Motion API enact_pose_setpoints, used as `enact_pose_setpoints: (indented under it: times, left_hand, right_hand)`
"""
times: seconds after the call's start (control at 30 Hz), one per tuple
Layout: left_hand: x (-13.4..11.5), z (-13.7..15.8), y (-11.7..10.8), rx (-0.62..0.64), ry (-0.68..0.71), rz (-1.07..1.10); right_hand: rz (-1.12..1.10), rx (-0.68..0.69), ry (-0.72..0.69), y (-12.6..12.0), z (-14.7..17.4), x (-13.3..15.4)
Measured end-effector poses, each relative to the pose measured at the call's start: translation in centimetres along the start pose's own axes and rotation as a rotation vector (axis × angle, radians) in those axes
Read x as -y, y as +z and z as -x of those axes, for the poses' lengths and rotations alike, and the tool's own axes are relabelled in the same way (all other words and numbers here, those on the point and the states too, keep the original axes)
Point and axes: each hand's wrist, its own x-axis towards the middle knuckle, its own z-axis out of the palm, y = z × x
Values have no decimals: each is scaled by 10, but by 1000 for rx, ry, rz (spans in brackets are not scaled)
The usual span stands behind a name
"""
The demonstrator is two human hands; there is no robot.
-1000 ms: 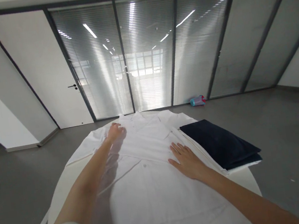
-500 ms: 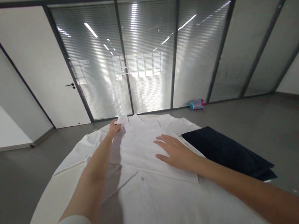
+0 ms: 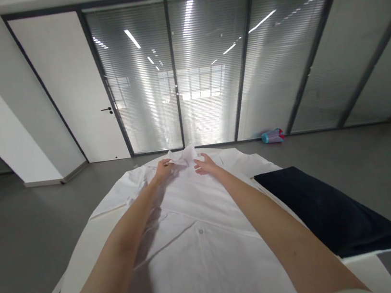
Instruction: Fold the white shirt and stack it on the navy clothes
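A white button-up shirt [image 3: 194,190] lies spread over a round table, its collar end at the far edge. My left hand [image 3: 164,168] is closed on the left side of the collar [image 3: 181,156], which is lifted and crumpled. My right hand [image 3: 206,165] is at the collar's right side, its fingers apart over the cloth. Whether its fingertips touch the collar I cannot tell. Nearer to me, white cloth with a small button [image 3: 200,231] lies below the upper layer's slanting edge; whether it is the same shirt is unclear.
Dark navy folded cloth [image 3: 323,206] lies on the right side of the white table [image 3: 85,244], reaching over its edge. A blue and red object [image 3: 272,136] is on the floor by the glass partition [image 3: 200,78]. A white door [image 3: 67,87] stands at the left.
My right hand has moved forward from the middle of the shirt to the collar. The collar has risen and crumpled in my left hand. The view has turned slightly left.
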Motion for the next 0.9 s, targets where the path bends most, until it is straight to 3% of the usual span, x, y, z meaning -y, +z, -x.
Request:
enact_pose_setpoints:
  times: [0.17,0.27,0.43,0.57,0.9]
  left_hand:
    - [7,11,-7,-25,28,18]
    - [8,11,-8,-43,43,-12]
    - [12,6,-8,-151,13,-102]
    - [20,4,-9,-188,-52,-113]
    - [25,2,-2,-169,-78,-169]
  right_hand:
    - [-114,-18,-1,6,-4,-3]
    - [-72,-84,-20,9,-13,-7]
    - [105,-155,24,15,-25,-21]
    - [283,-196,-18,15,-29,-27]
    - [761,-244,-135,11,-8,-18]
